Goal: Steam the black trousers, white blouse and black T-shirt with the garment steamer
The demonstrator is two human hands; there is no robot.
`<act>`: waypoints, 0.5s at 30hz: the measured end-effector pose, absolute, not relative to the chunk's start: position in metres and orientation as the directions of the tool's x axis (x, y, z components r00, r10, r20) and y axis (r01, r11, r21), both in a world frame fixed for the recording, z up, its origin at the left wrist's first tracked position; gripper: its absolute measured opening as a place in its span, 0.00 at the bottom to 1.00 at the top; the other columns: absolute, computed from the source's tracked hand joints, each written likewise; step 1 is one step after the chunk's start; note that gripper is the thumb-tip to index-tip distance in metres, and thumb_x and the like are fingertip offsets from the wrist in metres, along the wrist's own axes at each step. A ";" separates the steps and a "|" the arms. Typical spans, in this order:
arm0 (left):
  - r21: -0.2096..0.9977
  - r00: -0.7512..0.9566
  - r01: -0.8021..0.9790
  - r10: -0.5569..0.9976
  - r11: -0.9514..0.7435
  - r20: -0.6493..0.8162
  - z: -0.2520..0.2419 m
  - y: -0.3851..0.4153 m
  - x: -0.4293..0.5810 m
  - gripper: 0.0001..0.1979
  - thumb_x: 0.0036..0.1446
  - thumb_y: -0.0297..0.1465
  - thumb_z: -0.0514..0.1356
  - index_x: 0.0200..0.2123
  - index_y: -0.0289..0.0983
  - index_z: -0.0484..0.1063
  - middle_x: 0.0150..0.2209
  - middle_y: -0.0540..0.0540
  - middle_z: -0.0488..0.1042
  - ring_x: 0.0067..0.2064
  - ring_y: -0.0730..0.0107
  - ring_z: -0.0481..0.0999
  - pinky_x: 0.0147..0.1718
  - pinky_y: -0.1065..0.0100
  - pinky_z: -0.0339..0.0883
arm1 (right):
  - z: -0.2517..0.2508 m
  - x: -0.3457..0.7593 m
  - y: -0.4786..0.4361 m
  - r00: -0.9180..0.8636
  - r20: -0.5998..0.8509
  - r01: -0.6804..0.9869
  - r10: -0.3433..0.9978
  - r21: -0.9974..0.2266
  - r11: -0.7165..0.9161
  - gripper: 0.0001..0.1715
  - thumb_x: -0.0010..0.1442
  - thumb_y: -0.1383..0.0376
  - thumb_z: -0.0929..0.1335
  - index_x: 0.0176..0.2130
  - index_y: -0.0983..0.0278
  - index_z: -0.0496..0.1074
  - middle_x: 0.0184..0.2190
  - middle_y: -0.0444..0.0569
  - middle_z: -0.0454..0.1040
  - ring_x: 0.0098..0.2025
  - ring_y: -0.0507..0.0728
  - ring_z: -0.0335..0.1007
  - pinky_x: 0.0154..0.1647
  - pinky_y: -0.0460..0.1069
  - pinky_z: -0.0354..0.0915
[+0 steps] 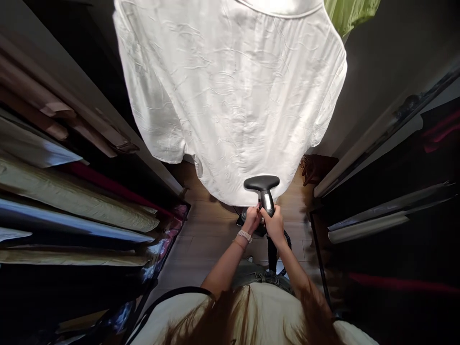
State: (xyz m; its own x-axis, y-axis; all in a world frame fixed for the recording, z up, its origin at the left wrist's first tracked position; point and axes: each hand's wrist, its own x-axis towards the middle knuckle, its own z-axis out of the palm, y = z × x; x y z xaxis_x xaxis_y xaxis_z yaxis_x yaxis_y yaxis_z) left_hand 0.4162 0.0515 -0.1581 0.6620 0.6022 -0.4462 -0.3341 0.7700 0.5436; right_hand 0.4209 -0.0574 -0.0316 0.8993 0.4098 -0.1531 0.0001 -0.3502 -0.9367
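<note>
A white short-sleeved blouse (230,96) with a crinkled surface hangs in front of me. My right hand (275,223) is wrapped round the handle of a black garment steamer (261,183). The steamer's wide head lies against the lower part of the blouse, just above its hem. Close beside the handle, my left hand (252,218) is closed at the bottom edge of the blouse and appears to pinch the hem. A pale watch band is on the left wrist. The steamer's dark hose drops below my right hand and is partly hidden by the forearm.
Garments in covers (72,196) hang on a rack at the left. More dark garments (388,191) hang at the right. Part of a green garment (350,17) shows behind the blouse. A brown wooden stool (316,167) stands on the tiled floor (190,239).
</note>
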 end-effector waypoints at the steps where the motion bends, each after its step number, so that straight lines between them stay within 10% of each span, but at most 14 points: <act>1: 0.534 0.638 -0.363 0.622 0.763 -0.454 -0.156 0.060 0.415 0.10 0.53 0.26 0.70 0.30 0.36 0.69 0.27 0.50 0.74 0.34 0.69 0.78 0.38 0.70 0.73 | -0.026 0.419 -0.061 0.900 -0.139 0.006 0.413 -0.944 -0.331 0.26 0.54 0.49 0.71 0.46 0.61 0.67 0.30 0.45 0.76 0.32 0.60 0.74 0.34 0.51 0.66; 15: 0.410 0.537 -0.540 0.676 0.735 -0.505 -0.154 0.095 0.415 0.08 0.61 0.15 0.60 0.37 0.31 0.74 0.37 0.42 0.80 0.47 0.71 0.80 0.55 0.70 0.72 | 0.160 0.437 -0.019 0.813 0.390 0.387 0.433 -0.917 0.099 0.26 0.58 0.46 0.71 0.46 0.59 0.63 0.32 0.42 0.69 0.30 0.53 0.68 0.33 0.49 0.67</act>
